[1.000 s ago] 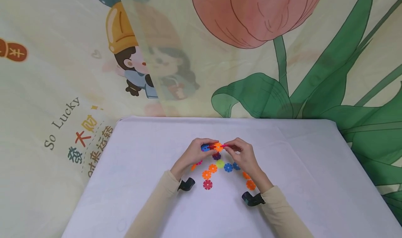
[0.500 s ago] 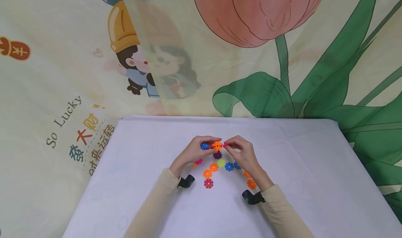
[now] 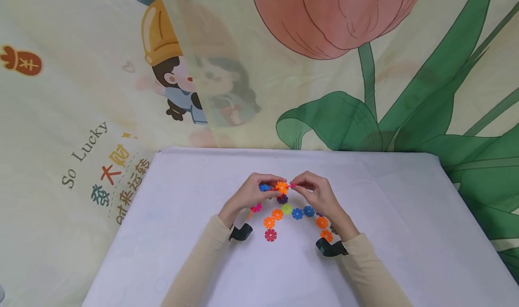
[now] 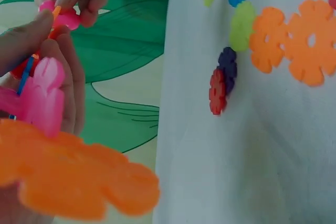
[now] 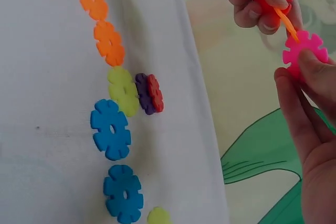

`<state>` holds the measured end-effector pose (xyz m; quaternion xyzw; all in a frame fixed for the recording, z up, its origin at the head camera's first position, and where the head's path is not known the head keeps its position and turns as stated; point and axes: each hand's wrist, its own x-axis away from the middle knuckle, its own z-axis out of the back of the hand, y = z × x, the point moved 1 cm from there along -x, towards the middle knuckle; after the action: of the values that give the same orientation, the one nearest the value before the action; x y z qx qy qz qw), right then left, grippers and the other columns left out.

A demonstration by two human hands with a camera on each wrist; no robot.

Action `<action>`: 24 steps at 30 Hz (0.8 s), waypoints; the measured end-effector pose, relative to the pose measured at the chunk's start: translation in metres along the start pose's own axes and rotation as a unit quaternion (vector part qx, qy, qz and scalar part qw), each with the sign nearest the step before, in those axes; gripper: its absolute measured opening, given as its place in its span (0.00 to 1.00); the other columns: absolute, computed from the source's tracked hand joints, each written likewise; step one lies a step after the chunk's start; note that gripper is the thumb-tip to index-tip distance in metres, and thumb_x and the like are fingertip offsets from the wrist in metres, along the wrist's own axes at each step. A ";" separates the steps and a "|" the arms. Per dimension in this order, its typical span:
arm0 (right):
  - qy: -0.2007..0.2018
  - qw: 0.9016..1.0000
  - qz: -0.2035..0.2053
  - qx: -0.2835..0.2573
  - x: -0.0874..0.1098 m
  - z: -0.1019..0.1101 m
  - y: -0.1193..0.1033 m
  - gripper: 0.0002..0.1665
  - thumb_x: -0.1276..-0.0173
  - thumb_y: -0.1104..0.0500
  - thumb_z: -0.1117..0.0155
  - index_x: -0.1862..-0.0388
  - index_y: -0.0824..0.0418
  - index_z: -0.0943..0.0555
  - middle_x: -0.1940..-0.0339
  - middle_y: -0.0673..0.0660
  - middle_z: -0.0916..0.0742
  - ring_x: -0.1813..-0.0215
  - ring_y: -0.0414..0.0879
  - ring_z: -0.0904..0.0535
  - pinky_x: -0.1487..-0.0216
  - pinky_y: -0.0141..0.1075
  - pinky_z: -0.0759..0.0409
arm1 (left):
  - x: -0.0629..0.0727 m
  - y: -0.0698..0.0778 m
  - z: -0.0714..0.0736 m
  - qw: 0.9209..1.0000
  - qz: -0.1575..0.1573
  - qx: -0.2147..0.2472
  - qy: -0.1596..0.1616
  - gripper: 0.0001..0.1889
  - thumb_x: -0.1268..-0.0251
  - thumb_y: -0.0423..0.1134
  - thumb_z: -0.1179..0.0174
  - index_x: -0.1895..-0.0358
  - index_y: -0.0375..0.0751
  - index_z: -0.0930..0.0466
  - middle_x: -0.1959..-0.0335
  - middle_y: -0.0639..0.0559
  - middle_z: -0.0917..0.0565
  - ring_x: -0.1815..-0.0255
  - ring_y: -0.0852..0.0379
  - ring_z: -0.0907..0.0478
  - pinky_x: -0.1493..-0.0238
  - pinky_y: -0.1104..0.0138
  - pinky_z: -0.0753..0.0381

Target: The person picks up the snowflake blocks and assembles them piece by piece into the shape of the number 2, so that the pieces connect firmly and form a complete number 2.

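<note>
My left hand (image 3: 247, 192) grips a cluster of slotted plastic snowflake discs joined edge to edge. A blue disc (image 3: 264, 187), an orange disc (image 3: 281, 188) and a red disc (image 5: 265, 1) show among its fingers. Close to the left wrist camera, a large orange disc (image 4: 79, 177) and a pink disc (image 4: 46, 98) belong to the same cluster. Between thumb and fingers, my right hand (image 3: 318, 193) pinches another pink disc (image 5: 304, 45). That disc meets the rim of the edge-on orange disc; how deep the slots engage cannot be told.
On the white-covered table (image 3: 202, 271), several discs lie in a curved chain: crimson (image 3: 270, 235), orange (image 3: 269, 222), lime (image 3: 286, 209) and blue (image 3: 298, 214). A purple disc (image 5: 144, 94) and a red one (image 5: 155, 93) lie beyond the lime. More orange discs (image 3: 322, 222) are near the right wrist.
Both hands stay together over the far part of the discs, still holding them. My right hand and forearm have shifted slightly right, uncovering more discs by the wrist. The head view has tilted a little.
</note>
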<state>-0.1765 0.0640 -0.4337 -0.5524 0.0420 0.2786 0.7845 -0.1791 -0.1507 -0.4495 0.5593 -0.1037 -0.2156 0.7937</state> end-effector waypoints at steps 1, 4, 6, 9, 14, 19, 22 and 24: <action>-0.004 1.000 -0.002 0.000 -0.001 0.000 0.005 0.06 0.39 0.76 0.34 0.63 0.72 0.17 0.64 0.63 0.14 0.58 0.56 0.16 0.53 0.29 0.19 | 0.000 0.000 0.000 1.000 0.003 0.006 -0.001 0.19 0.38 0.31 0.33 0.43 0.36 0.18 0.58 0.46 0.14 0.62 0.56 0.19 0.61 0.65 0.15; -0.015 1.000 -0.002 0.000 -0.002 -0.001 0.017 0.06 0.38 0.74 0.33 0.62 0.70 0.16 0.63 0.62 0.13 0.57 0.55 0.16 0.52 0.30 0.18 | 0.001 0.000 0.001 1.000 0.005 0.012 0.001 0.19 0.38 0.30 0.33 0.43 0.35 0.18 0.58 0.45 0.15 0.63 0.55 0.19 0.61 0.65 0.15; -0.021 1.000 -0.007 -0.003 -0.001 0.000 0.027 0.06 0.39 0.74 0.32 0.64 0.68 0.15 0.63 0.60 0.13 0.57 0.54 0.16 0.53 0.30 0.18 | 0.001 0.000 0.000 1.000 0.005 0.015 -0.005 0.18 0.38 0.30 0.33 0.44 0.34 0.18 0.59 0.46 0.15 0.63 0.55 0.19 0.61 0.65 0.15; -0.019 1.000 0.003 -0.009 0.000 0.001 0.030 0.06 0.40 0.73 0.31 0.65 0.64 0.14 0.64 0.57 0.13 0.59 0.51 0.16 0.55 0.29 0.18 | 0.000 0.000 0.000 1.000 0.002 0.013 -0.008 0.18 0.38 0.30 0.33 0.44 0.35 0.18 0.60 0.46 0.15 0.63 0.55 0.20 0.60 0.66 0.16; 0.034 0.998 0.059 0.010 0.001 -0.005 0.032 0.08 0.40 0.74 0.30 0.64 0.64 0.15 0.64 0.56 0.13 0.59 0.50 0.15 0.54 0.29 0.18 | -0.002 0.002 -0.001 1.000 -0.006 0.007 0.025 0.18 0.38 0.30 0.33 0.44 0.35 0.18 0.56 0.45 0.14 0.59 0.54 0.20 0.57 0.66 0.17; 0.064 0.994 0.082 0.042 0.002 -0.008 0.033 0.10 0.42 0.75 0.30 0.64 0.64 0.15 0.64 0.54 0.13 0.59 0.48 0.16 0.54 0.28 0.19 | -0.002 0.001 -0.002 0.999 0.004 0.017 0.043 0.17 0.38 0.31 0.32 0.45 0.36 0.17 0.55 0.46 0.14 0.57 0.54 0.19 0.57 0.65 0.17; 0.046 0.995 0.082 0.038 0.002 -0.007 0.034 0.11 0.43 0.76 0.30 0.65 0.63 0.15 0.65 0.53 0.13 0.60 0.47 0.15 0.54 0.29 0.18 | -0.001 -0.002 -0.003 0.999 0.002 0.026 0.041 0.17 0.38 0.31 0.33 0.46 0.35 0.16 0.56 0.46 0.14 0.58 0.54 0.20 0.56 0.65 0.18; 0.035 0.996 0.081 0.034 0.001 -0.006 0.034 0.11 0.43 0.76 0.30 0.65 0.63 0.15 0.64 0.53 0.13 0.60 0.47 0.15 0.54 0.29 0.18 | 0.000 -0.004 -0.004 0.998 0.001 0.036 0.043 0.16 0.38 0.31 0.33 0.46 0.35 0.17 0.56 0.45 0.14 0.58 0.54 0.20 0.56 0.65 0.18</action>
<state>-0.1904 0.0668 -0.4657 -0.5299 0.1235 0.3199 0.7756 -0.1784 -0.1480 -0.4545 0.5962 -0.0779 -0.1868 0.7769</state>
